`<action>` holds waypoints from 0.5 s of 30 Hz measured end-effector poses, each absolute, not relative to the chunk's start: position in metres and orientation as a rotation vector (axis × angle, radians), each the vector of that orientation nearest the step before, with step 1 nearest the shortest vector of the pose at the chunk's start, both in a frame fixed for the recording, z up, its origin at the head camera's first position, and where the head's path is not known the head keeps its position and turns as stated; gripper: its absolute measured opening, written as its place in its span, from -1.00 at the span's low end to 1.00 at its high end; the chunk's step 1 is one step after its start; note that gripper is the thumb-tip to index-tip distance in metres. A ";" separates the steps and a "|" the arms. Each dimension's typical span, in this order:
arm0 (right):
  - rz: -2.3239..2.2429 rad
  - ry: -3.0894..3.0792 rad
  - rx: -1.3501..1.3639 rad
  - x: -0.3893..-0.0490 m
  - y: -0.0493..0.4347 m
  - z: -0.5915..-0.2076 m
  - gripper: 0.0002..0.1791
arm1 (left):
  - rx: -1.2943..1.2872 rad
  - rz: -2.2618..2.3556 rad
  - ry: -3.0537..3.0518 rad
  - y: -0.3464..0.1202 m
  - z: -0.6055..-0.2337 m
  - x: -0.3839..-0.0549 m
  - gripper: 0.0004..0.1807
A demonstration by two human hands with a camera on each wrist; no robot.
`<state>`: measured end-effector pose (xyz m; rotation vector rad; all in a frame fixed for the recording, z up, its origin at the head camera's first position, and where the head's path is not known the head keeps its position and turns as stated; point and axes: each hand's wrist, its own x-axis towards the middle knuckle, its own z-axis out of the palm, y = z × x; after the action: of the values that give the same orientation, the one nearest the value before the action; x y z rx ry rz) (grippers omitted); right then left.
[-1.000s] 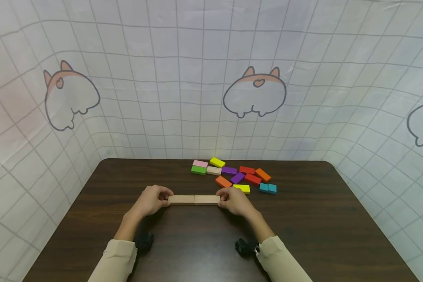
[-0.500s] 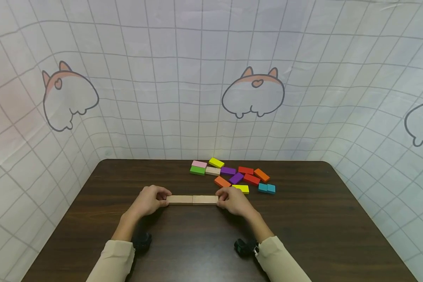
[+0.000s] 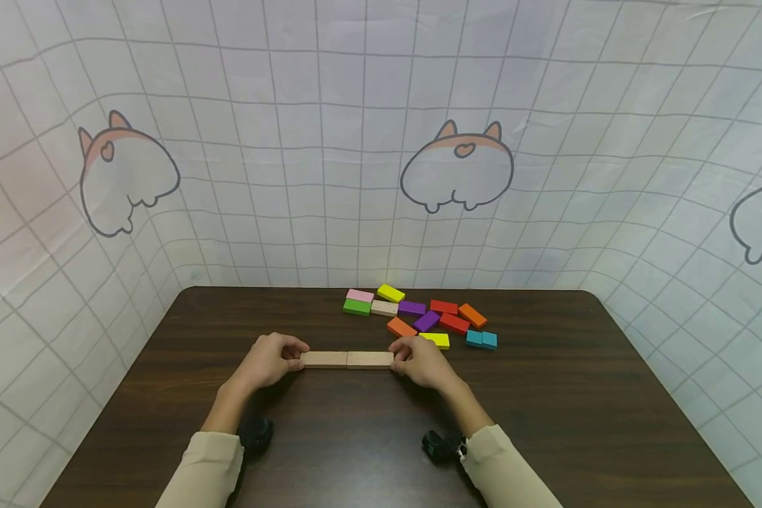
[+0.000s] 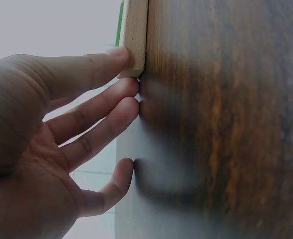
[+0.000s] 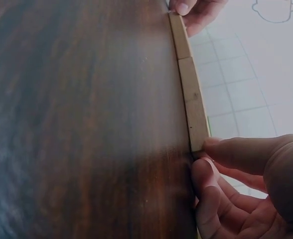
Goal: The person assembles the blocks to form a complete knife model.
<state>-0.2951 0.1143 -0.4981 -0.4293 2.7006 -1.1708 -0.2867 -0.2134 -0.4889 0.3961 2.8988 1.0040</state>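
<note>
Two plain wooden blocks lie end to end in one row on the dark table, their inner ends touching: a left wooden block (image 3: 324, 360) and a right wooden block (image 3: 370, 360). The outer end of the left block is pinched by my left hand (image 3: 270, 361); in the left wrist view its thumb (image 4: 94, 69) lies on the block's side, with other fingertips down on the table. My right hand (image 3: 422, 362) pinches the outer end of the right block, thumb (image 5: 246, 153) against its near side. Each index finger is partly hidden.
Behind the row lies a loose group of coloured blocks, among them a green block (image 3: 357, 307), an orange block (image 3: 402, 327), a yellow block (image 3: 434, 341) close to my right hand, and blue blocks (image 3: 481, 339). A white gridded curtain (image 3: 330, 176) surrounds the table (image 3: 565, 395).
</note>
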 end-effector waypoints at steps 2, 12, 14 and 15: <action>-1.171 2.700 -0.430 -0.295 0.114 -0.499 -0.76 | 0.395 1.002 2.901 -0.213 -0.489 -0.287 -0.78; -1.211 2.611 -0.547 -0.301 0.135 -0.492 -0.66 | 0.389 1.005 2.904 -0.213 -0.488 -0.285 -0.80; -1.232 2.632 -0.551 -0.303 0.144 -0.489 -0.66 | 0.386 1.008 2.902 -0.213 -0.488 -0.286 -0.80; -1.246 2.648 -0.544 -0.305 0.150 -0.488 -0.66 | 0.386 1.008 2.902 -0.213 -0.488 -0.285 -0.80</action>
<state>-0.3047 0.1496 -0.4877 -0.5438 2.6481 -1.2463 -0.2855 -0.2126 -0.4878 0.3857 2.9016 1.0078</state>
